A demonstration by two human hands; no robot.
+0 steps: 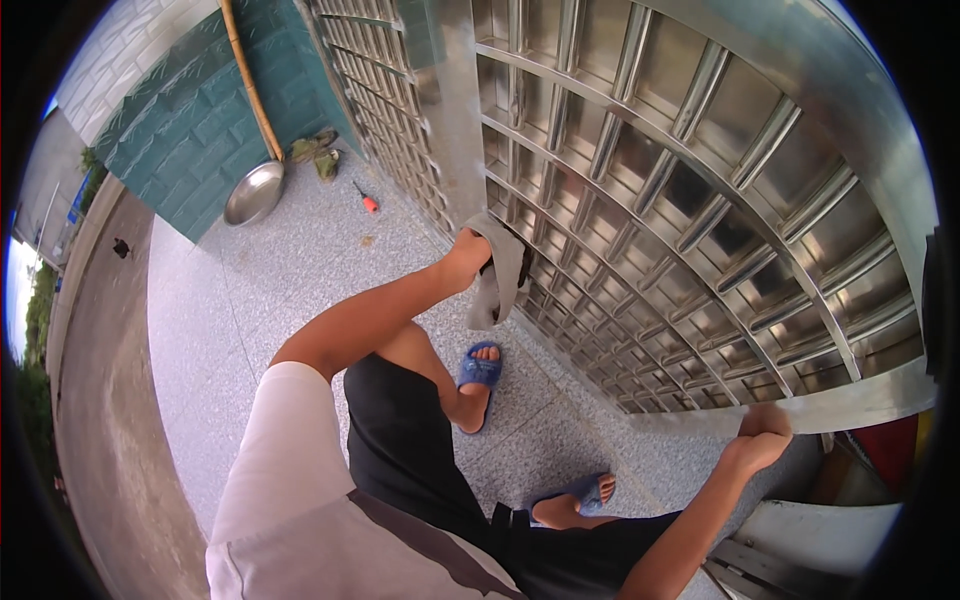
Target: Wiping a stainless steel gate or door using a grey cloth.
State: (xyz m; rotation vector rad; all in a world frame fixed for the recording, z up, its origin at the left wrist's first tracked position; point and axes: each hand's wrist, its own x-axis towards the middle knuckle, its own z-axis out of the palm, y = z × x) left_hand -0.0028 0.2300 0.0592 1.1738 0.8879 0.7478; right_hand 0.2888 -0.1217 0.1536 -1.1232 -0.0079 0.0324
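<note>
My left hand [471, 251] is closed around a grey cloth [508, 255], which hangs down against the barred stainless steel gate [720, 206]. Part of that hand's fingers is hidden behind the cloth. Further right, my right hand [761, 439] grips the gate's flat edge frame [697, 421] with the fingers curled over it; the fingertips look blurred. The gate leaf has crossing tubes and flat bars. It stands open at an angle to a second barred steel panel [382, 82] beyond the corner.
Blue slippers [480, 367] are on my feet, on speckled stone floor [300, 277]. By the teal brick-patterned wall [202, 127] stand a metal basin [256, 195] and bamboo pole [251, 82]. Green shoes [326, 161] and a red-handled screwdriver [367, 201] lie nearby. A white seat-like object [817, 525] is at lower right.
</note>
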